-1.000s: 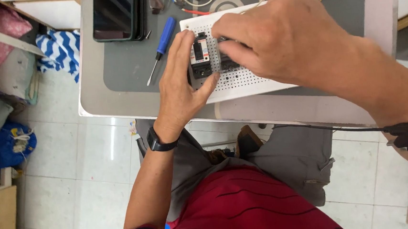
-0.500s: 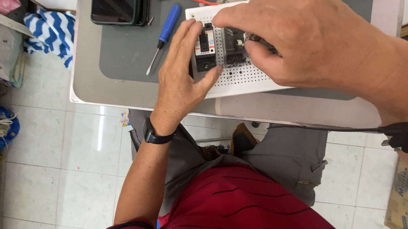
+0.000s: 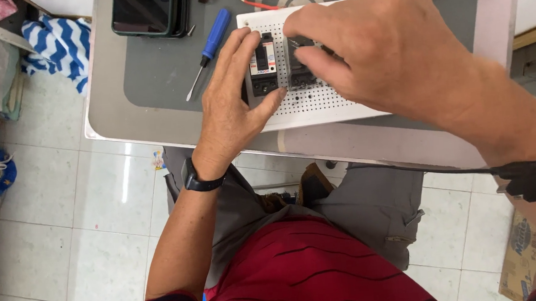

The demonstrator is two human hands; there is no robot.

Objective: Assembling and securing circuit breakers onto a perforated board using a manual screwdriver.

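Fingers of my right hand [image 3: 393, 54] now pinch a second black module [image 3: 300, 66] onto the perforated board [image 3: 321, 99], beside the module [image 3: 263, 66] that my left hand [image 3: 233, 102] clasps, near frame top.

A single head-worn camera looks almost straight down from above the person's own lap, close to the work. The bench [image 3: 153, 124] fills the upper part of the frame, its far side cut off at the top; tiled floor [image 3: 85, 232] spreads below left, and both hands sit near the lens.
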